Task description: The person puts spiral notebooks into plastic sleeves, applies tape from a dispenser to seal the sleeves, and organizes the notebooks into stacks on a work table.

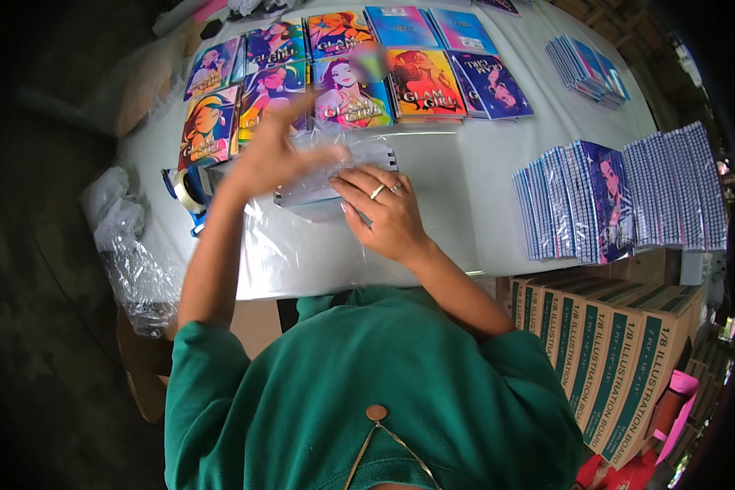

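In front of me a spiral notebook (pixel 306 181), or a small pile of them, lies in clear plastic wrap with its black binding coils at the side. My right hand (pixel 384 211), with rings on it, grips the near right part of this bundle, fingers bent over the top and thumb by the near edge. Blurred by motion, my left hand (pixel 273 159) hovers over the bundle's left side. Its thumb and forefinger are spread, and I see nothing held there. Beside my left wrist stands a blue tape dispenser (pixel 189 194) with a tape roll.
Several colourful illustrated notebooks (pixel 353 88) lie in rows at the back. Rows of spiral notebooks (pixel 612 196) stand at the right, with a smaller stack (pixel 584 72) behind. Crumpled clear plastic (pixel 135 253) hangs at the left edge. Cardboard boxes (pixel 621 359) stand below right.
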`<state>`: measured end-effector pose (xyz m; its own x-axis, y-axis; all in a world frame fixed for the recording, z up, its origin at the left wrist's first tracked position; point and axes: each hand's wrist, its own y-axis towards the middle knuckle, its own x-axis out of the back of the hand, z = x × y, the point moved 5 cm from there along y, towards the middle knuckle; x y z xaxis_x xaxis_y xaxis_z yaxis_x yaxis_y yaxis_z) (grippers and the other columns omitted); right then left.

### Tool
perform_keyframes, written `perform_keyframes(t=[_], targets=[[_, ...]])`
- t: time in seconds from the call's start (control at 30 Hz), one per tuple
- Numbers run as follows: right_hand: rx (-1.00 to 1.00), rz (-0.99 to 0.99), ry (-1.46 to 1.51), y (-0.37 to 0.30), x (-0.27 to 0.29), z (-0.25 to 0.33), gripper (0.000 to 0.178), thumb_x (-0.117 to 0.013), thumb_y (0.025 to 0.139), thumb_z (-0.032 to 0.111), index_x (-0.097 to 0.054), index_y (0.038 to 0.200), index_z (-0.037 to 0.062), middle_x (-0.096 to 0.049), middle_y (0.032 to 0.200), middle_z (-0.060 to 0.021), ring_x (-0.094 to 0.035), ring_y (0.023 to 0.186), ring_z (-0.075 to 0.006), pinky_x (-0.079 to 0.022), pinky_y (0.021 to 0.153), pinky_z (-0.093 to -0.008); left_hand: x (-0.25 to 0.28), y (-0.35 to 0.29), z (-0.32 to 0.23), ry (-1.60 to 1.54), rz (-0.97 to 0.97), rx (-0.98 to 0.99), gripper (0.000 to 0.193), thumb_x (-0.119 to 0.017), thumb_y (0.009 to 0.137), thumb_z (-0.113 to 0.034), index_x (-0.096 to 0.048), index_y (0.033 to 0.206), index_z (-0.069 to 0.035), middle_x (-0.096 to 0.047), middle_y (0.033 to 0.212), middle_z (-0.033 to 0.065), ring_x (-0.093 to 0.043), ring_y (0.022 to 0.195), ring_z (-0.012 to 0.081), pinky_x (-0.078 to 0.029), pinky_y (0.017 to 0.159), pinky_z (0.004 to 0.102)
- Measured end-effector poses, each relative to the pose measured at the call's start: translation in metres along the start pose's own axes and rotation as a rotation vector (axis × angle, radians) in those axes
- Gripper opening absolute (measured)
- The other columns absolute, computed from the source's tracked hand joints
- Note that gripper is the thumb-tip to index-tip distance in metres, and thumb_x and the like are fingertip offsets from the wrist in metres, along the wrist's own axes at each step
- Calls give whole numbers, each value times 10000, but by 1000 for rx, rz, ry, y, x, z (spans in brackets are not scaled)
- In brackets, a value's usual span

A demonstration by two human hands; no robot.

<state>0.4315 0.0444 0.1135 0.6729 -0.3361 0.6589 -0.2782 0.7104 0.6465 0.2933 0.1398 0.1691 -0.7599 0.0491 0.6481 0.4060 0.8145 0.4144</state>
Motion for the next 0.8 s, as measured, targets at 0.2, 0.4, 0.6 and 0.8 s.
perform_keyframes(t=[0.2, 0.4, 0.6, 0.8], targets=[[-255, -403, 344, -8, 1, -10, 429, -641, 725, 9, -569, 1138, 102, -591, 1101, -33, -502, 1091, -202, -384, 858, -362, -27, -50, -21, 26, 2, -9, 236, -642, 724, 9, -672, 947, -61, -664, 947, 121, -633, 920, 294, -509, 819, 357], [-176, -207, 179, -1, -2, -8, 448, -626, 727, -43, -563, 1143, 110, -629, 1051, -30, -557, 1066, -196, -394, 844, -339, -46, -87, -29, 35, -205, -227, 222, -684, 636, 74, -673, 809, -64, -683, 919, 82, -650, 929, 220, -509, 856, 372], [-62, -215, 108, -7, -7, -14, 245, -661, 691, -20, -686, 893, 116, -665, 920, 12, -610, 949, -151, -387, 792, -281, -52, -106, -33, 120, -298, -178, 197, -697, 639, 57, -657, 762, -91, -690, 911, 56, -653, 927, 186, -500, 861, 370], [2, -291, 102, -10, -14, -14, 209, -692, 666, -10, -705, 824, 125, -664, 909, 11, -611, 911, -139, -382, 775, -260, 27, -157, 31, 252, -619, 201, 235, -645, 715, 71, -648, 912, -57, -656, 861, 105, -598, 724, 162, -442, 640, 264]])
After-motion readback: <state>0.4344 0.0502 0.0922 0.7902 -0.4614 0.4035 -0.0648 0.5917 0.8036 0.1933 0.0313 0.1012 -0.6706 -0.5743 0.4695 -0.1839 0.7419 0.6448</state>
